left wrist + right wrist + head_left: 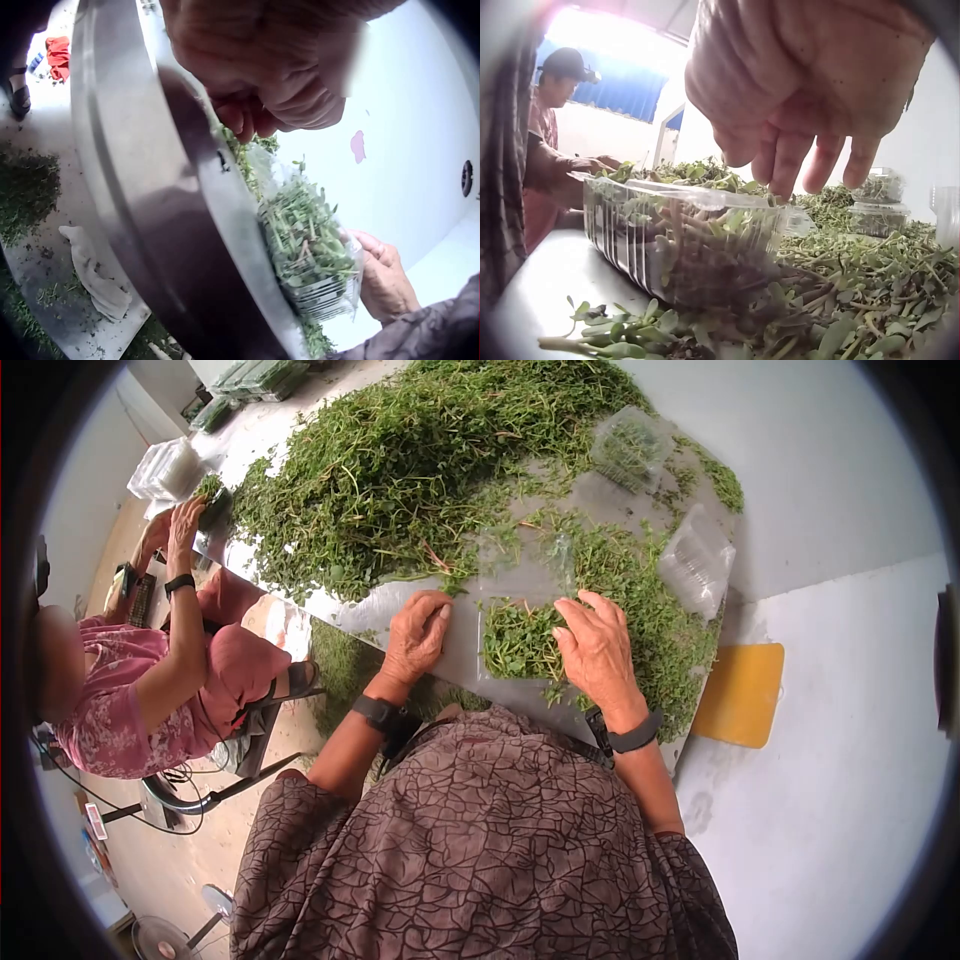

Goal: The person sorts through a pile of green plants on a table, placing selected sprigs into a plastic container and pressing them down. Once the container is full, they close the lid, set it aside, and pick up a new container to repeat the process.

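An open clear plastic clamshell box [622, 232] stands at the table's near edge, filled with leafy green sprigs [518, 642] that look like purslane. Its clear lid [520, 572] is folded back towards the heap. My right hand [597, 650] hovers at the box's right side, fingers spread and hanging down; in the right wrist view the fingertips reach the far rim. Left of the box, my left hand [418, 635] is near the metal table edge, its fingers curled in and nothing visible in them. A few loose sprigs [452, 572] are just beyond it.
A large heap of greens [400, 470] covers the far table. Another filled box [630, 450] and an empty clear tray [697, 560] are at the right. On the left another person [150, 690] sits handling greens beside stacked clear boxes [165, 468]. A yellow board [740, 695] is beyond the right edge.
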